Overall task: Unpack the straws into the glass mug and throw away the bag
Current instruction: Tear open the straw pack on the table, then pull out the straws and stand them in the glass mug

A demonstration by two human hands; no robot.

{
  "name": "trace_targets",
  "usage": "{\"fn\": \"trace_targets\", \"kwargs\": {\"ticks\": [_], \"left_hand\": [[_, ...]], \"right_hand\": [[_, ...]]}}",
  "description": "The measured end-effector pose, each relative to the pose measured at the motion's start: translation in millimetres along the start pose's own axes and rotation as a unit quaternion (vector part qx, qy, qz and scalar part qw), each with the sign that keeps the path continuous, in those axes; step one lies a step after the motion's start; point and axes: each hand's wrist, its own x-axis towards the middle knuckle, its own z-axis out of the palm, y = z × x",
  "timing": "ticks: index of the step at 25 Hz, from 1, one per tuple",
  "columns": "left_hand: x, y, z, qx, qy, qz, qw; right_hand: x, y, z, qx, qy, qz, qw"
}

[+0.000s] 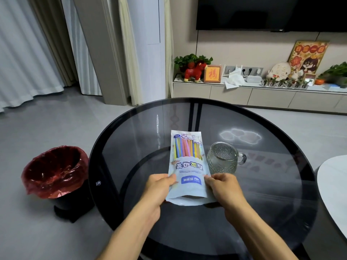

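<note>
Bag (187, 166) of coloured straws (187, 149): lying flat on the round glass table (131, 147), just left of the glass mug (222, 159), mouth end toward the person. Left hand (159, 186) and right hand (223, 186) are pinching the bag's two near edges, fingers clenched on the film. Mug is standing empty, it seems; red-lined bin (54, 171) is sitting on the floor well left of the mug. Step judged: opening the bag. Next move is calling for parting the mouth and drawing the straws out.
</note>
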Motion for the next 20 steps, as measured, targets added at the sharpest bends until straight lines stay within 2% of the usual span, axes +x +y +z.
{"fn": "trace_targets", "kwargs": {"ticks": [3,6,9,13,17,20], "left_hand": [[1.6,2.7,7.6,0.077,0.071,0.101,0.989],[9.3,24.1,10.9,0.024,0.081,0.219,0.972],[25.7,49.7,2.6,-0.051,0.066,0.284,0.955],[45.7,47.7,-4.7,-0.037,0.055,0.335,0.94],[42.1,49.6,-4.6,-0.045,0.054,0.333,0.94],[35.2,50.3,-7.1,-0.09,-0.047,0.267,0.958]], "right_hand": [[0.7,-2.5,1.4,-0.045,0.038,-0.149,0.987],[-2.8,-36.3,0.8,0.066,0.02,-0.26,0.963],[6.4,-70.1,2.0,0.163,-0.026,-0.272,0.948],[16.7,-71.2,14.0,0.192,-0.039,-0.249,0.949],[24.0,-73.5,19.4,0.261,-0.051,-0.252,0.931],[27.0,-72.6,24.6,0.276,-0.06,-0.25,0.926]]}}
